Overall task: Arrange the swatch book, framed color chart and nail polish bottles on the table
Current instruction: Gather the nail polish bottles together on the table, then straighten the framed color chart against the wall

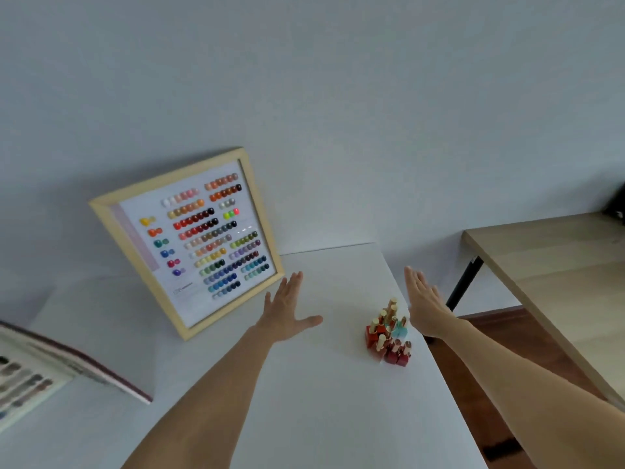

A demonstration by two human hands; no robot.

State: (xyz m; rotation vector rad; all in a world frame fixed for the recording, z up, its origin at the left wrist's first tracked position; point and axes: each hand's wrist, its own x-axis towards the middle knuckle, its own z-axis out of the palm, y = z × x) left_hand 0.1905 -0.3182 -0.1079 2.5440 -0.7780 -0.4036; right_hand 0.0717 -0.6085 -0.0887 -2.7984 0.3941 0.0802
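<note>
Now, head view only. Left hand [287, 311] flat, fingers spread, palm down over white table [321, 401], gripping nothing; just right of framed color chart [189, 238], near its lower right corner. Right hand [424, 304] likewise flat w/ fingers together, empty, just right of nail polish bottles [389, 333], above table's right edge. Bottles clustered btwn both hands: small square glass bodies in red, dark red, one teal, w/ tall gold caps. Chart: pale wood frame, leaning back against wall, rows of glossy round color dots on white. Swatch book [50, 370] lying open far left, well apart from hands; dark red cover edge, blurred swatch rows. Tan wood desk [541, 258] to right.
</note>
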